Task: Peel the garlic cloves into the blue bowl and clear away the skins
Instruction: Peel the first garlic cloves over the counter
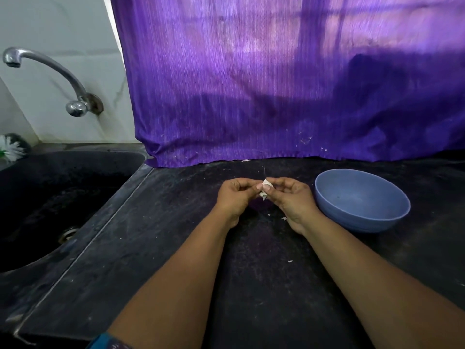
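grip: we hold one garlic clove (263,189) between both hands, fingertips of the left hand (235,197) and the right hand (289,200) pinching it from opposite sides, above the dark counter (176,248).
left hand: fingers curled in, thumb and forefinger on the clove's left side.
right hand: thumb across the front of the clove, other fingers curled behind; papery skin shows above and below the thumb.
clove state: we judge it still skinned, mid-peel; too small to tell how much has come off.
clove axis: the visible white runs roughly up-down between the fingertips; we can't fix the true long axis.
key relation: the blue bowl (362,200) sits on the counter to the right of the grip, just beside the right hand, rim open upward.
nearer hand: right. We judge the drop goes right-handed, a short move rightward over the near rim.
bowl contents: no cloves visible inside from here.
skins: a few pale flecks (284,218) on the counter below and near the hands, one more (289,261) closer to us.
sink (50,197): well apart on the left, left hand's side; likely route for clearing skins.
risk: skin falling into the bowl with the clove.
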`<state>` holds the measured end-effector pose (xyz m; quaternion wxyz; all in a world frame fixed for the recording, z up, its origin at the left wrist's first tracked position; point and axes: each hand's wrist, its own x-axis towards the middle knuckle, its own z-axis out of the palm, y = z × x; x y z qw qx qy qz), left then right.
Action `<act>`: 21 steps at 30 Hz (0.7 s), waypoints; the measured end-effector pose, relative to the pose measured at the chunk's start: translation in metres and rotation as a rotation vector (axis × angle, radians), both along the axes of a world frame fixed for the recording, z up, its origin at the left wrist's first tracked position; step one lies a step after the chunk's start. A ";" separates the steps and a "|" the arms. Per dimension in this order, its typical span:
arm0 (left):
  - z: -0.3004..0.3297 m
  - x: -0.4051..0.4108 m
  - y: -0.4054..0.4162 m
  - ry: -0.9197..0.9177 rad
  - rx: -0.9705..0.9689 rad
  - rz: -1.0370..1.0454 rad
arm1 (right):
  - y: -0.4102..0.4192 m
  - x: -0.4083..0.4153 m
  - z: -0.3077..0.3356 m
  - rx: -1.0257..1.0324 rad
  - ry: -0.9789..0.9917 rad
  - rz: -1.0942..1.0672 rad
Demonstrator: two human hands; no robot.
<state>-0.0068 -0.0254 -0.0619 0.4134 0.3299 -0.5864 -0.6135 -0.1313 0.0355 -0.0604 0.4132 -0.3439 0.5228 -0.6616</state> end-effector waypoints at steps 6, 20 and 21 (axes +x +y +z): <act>0.000 -0.003 0.002 -0.014 -0.020 0.069 | 0.000 0.001 0.002 -0.037 -0.135 0.023; 0.010 0.006 0.003 -0.109 -0.003 -0.002 | 0.000 -0.004 -0.001 -0.032 -0.013 0.031; 0.009 0.005 0.004 -0.092 -0.009 -0.014 | 0.000 -0.003 -0.001 -0.040 0.005 0.041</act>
